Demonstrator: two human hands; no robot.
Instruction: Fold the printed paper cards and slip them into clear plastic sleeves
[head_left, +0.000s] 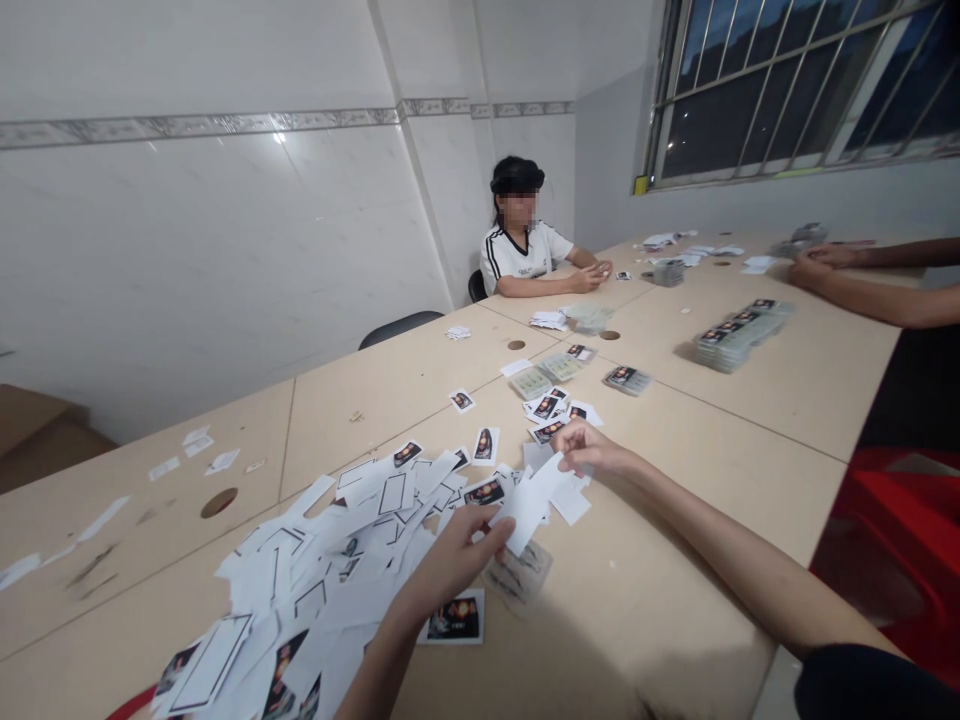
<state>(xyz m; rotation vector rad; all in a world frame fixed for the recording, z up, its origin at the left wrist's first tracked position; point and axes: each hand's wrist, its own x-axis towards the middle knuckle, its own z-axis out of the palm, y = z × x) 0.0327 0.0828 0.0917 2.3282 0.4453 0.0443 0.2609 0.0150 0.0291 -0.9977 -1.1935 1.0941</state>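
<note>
Between my two hands is a white paper card (527, 508), its blank side up. My left hand (469, 550) pinches its lower left edge with thumb and finger. At its upper right end, my right hand (589, 448) has its fingers closed on the paper. Just below the card lies a clear plastic case (525, 578), partly covered. A dark printed card (459, 618) sits beside my left wrist. To the left spreads a large heap of loose white cards (360, 560), some with black frames or dark pictures.
Beyond my right hand are clear cases (551, 370) and a small stack (627, 379). A longer row of stacked cases (739, 338) stands further right. One person (525, 250) sits across the table; another person's forearms (862, 285) reach in from the right. A red stool (885, 560) stands beside the table.
</note>
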